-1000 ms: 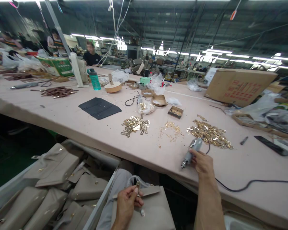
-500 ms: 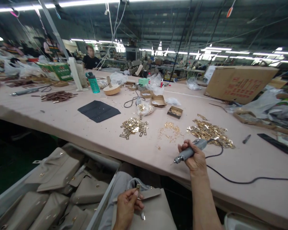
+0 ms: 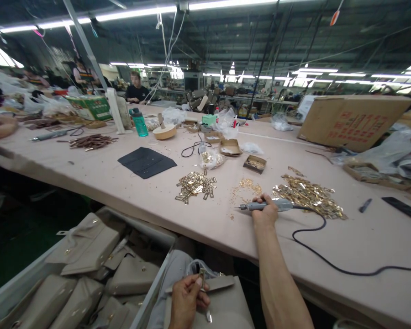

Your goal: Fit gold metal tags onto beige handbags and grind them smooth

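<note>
My right hand (image 3: 265,211) is wrapped round a grey electric screwdriver (image 3: 283,204), which lies level above the table with its tip pointing left. That tip is close to scattered tiny gold screws (image 3: 248,185). Low in the view, my left hand (image 3: 188,297) pinches a small metal plate (image 3: 202,278) upright at the flap of a beige bag (image 3: 226,304) on my lap. Another shiny metal piece (image 3: 208,315) shows on the bag just below my fingers. Flat metal frames (image 3: 195,185) and gold clasps (image 3: 306,194) form two piles on the table.
A bin (image 3: 157,274) of beige bags stands at the lower left. On the table (image 3: 205,228) are a black sheet (image 3: 146,163), a teal bottle (image 3: 139,122), a small open box (image 3: 255,163), a large carton (image 3: 356,121) and a black cord (image 3: 342,269). A person (image 3: 137,89) sits beyond.
My right hand has moved the screwdriver left and up, nearer the tiny screws, and the tool has turned more level. My left hand keeps its pinch on the plate. The view has shifted slightly.
</note>
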`<action>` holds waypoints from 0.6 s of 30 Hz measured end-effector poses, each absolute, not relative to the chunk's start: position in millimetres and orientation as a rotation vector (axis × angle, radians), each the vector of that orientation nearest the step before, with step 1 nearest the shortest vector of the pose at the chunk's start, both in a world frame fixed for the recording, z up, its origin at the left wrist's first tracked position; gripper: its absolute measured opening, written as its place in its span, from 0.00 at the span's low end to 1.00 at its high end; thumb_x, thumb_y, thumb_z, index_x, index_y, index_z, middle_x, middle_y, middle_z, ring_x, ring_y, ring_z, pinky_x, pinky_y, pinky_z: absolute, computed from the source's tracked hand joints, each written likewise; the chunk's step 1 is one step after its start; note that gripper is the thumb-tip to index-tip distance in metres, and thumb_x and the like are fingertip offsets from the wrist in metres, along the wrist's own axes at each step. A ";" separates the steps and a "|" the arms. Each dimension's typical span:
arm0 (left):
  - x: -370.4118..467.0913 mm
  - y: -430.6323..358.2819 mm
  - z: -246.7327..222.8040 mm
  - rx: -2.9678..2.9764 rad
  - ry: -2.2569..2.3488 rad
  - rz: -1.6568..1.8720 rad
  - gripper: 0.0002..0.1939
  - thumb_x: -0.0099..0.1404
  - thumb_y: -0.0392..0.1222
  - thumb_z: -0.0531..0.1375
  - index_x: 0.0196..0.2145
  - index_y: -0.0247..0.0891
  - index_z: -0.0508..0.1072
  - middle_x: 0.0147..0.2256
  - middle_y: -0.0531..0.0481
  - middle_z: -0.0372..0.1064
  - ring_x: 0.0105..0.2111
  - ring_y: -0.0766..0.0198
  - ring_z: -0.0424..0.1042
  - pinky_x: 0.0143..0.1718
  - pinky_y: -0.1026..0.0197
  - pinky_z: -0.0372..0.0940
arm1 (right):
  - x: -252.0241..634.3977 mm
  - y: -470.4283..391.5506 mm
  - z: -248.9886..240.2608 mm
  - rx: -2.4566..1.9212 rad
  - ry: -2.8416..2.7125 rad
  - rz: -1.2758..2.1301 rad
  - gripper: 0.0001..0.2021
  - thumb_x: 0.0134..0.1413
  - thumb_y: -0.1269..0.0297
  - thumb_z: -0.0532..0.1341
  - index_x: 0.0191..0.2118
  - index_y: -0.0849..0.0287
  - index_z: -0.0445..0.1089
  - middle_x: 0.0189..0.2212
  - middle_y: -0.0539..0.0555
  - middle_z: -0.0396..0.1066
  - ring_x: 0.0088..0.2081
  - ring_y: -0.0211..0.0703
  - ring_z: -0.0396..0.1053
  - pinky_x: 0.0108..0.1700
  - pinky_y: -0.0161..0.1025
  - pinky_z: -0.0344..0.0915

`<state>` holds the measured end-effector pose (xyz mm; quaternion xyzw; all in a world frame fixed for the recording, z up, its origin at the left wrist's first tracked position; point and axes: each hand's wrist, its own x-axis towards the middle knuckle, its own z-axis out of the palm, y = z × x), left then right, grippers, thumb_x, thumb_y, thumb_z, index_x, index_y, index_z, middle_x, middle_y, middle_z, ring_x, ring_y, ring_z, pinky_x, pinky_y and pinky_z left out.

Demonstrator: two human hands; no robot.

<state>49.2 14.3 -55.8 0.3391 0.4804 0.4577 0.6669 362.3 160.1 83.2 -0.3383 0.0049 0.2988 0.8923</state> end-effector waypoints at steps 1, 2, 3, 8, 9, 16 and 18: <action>49.4 14.7 -55.5 0.758 1.088 1.037 0.31 0.49 0.65 0.74 0.30 0.29 0.80 0.28 0.38 0.79 0.15 0.63 0.72 0.13 0.67 0.65 | 362.3 161.3 80.1 -0.708 0.023 0.601 0.14 0.48 0.74 0.66 0.32 0.57 0.58 0.25 0.40 0.62 0.20 0.28 0.60 0.28 0.30 0.72; 49.5 15.5 -55.7 0.754 1.092 1.027 0.31 0.49 0.65 0.74 0.30 0.29 0.80 0.28 0.38 0.79 0.15 0.63 0.72 0.13 0.67 0.65 | 362.4 162.2 77.4 -0.713 0.030 0.586 0.14 0.48 0.74 0.66 0.32 0.57 0.58 0.25 0.40 0.62 0.20 0.28 0.60 0.27 0.30 0.72; 49.5 16.7 -56.4 0.752 1.093 1.009 0.31 0.48 0.65 0.74 0.30 0.29 0.80 0.28 0.37 0.79 0.14 0.63 0.72 0.13 0.67 0.65 | 362.5 162.9 75.3 -0.716 0.033 0.574 0.14 0.48 0.74 0.66 0.32 0.57 0.58 0.25 0.40 0.62 0.20 0.28 0.60 0.27 0.30 0.72; 48.8 24.5 -64.0 0.755 1.083 0.969 0.34 0.45 0.68 0.74 0.31 0.29 0.81 0.27 0.38 0.78 0.14 0.61 0.72 0.13 0.65 0.66 | 361.3 167.4 70.2 -0.723 0.027 0.526 0.14 0.46 0.74 0.66 0.32 0.57 0.59 0.27 0.41 0.63 0.20 0.28 0.61 0.27 0.30 0.71; 48.8 25.5 -64.9 0.757 1.084 0.972 0.34 0.46 0.68 0.74 0.31 0.29 0.81 0.27 0.38 0.78 0.14 0.61 0.72 0.13 0.65 0.66 | 360.3 168.7 69.6 -0.725 0.026 0.517 0.14 0.45 0.74 0.66 0.33 0.57 0.59 0.26 0.41 0.64 0.21 0.28 0.61 0.27 0.30 0.71; 50.9 23.2 -54.6 0.764 1.082 0.990 0.31 0.50 0.66 0.73 0.30 0.29 0.81 0.26 0.38 0.78 0.14 0.64 0.71 0.13 0.67 0.65 | 352.6 173.5 66.7 -0.743 -0.004 0.493 0.16 0.43 0.74 0.68 0.33 0.56 0.59 0.27 0.42 0.65 0.22 0.31 0.62 0.26 0.33 0.72; 51.8 22.5 -51.7 0.750 1.095 1.013 0.31 0.49 0.66 0.73 0.30 0.29 0.81 0.25 0.39 0.78 0.13 0.64 0.71 0.13 0.68 0.64 | 352.4 173.1 67.0 -0.747 -0.013 0.490 0.17 0.43 0.74 0.68 0.33 0.56 0.58 0.27 0.42 0.65 0.22 0.31 0.62 0.26 0.33 0.72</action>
